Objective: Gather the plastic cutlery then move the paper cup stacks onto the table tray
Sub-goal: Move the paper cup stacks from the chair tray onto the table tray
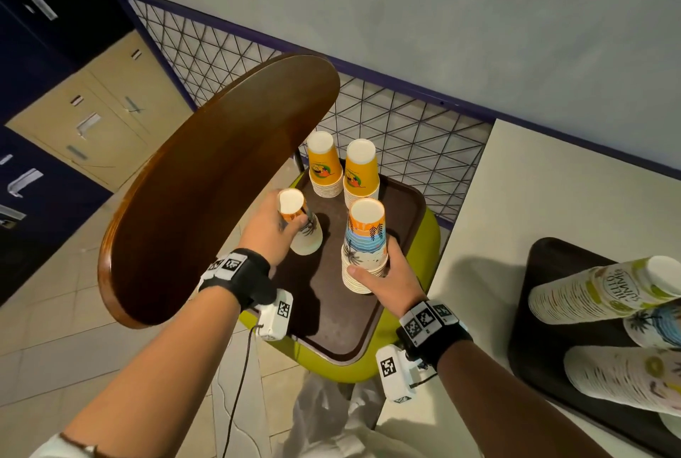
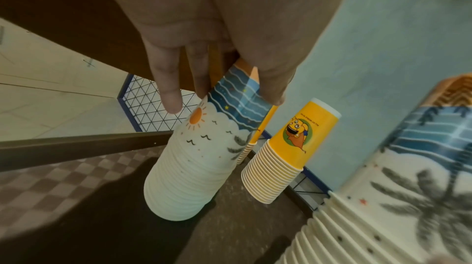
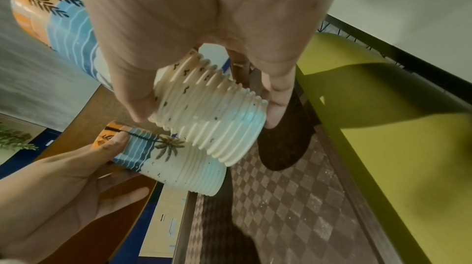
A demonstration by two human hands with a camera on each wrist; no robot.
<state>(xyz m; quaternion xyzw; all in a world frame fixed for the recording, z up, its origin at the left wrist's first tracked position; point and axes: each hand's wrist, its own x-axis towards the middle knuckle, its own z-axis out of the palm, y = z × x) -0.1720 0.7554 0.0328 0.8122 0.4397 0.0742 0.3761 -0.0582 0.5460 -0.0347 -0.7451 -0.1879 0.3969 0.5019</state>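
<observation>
Left hand is wrapped around the upper part of a beach-print cup stack, thumb on one side and fingers on the other; the stack is tilted, and whether its rim end touches the brown tray below cannot be told. Right hand is clamped on the ribbed lower rims of a taller beach-print cup stack, thumb at the near side, fingers at the far side; this stack stands upright, base at tray level. The two hands are apart, the taller stack just to the right of the left hand's stack. Beyond both hands, two yellow cartoon-print cup stacks stand upright, side by side, on the far end of the same tray. The tray rests on a green chair seat. A wooden chair back lies left of the left hand. Well right of the right hand, a white table carries a dark table tray bearing several more cup stacks.
</observation>
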